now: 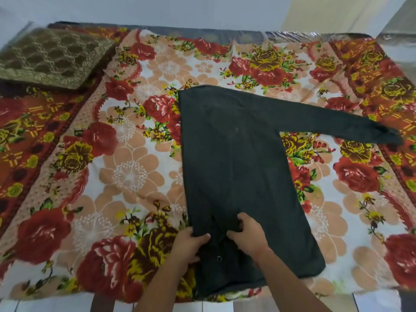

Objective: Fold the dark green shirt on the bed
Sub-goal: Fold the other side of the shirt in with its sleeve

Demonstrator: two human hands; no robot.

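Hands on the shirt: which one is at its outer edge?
The left hand, gripping the dark green shirt at its side edge; the right hand pinches fabric further in, on the body.

- A bedroom in a home.
- A wide bed (213, 34) fills nearly the whole view, its far edge close to a plain pale wall (157, 10).
- A plush blanket (126, 154) with big red roses and peach flowers is spread over it.
- A brown-gold patterned cushion (49, 57) lies at the far left corner.
- A strip of pale tiled floor (56, 306) shows along the near edge.
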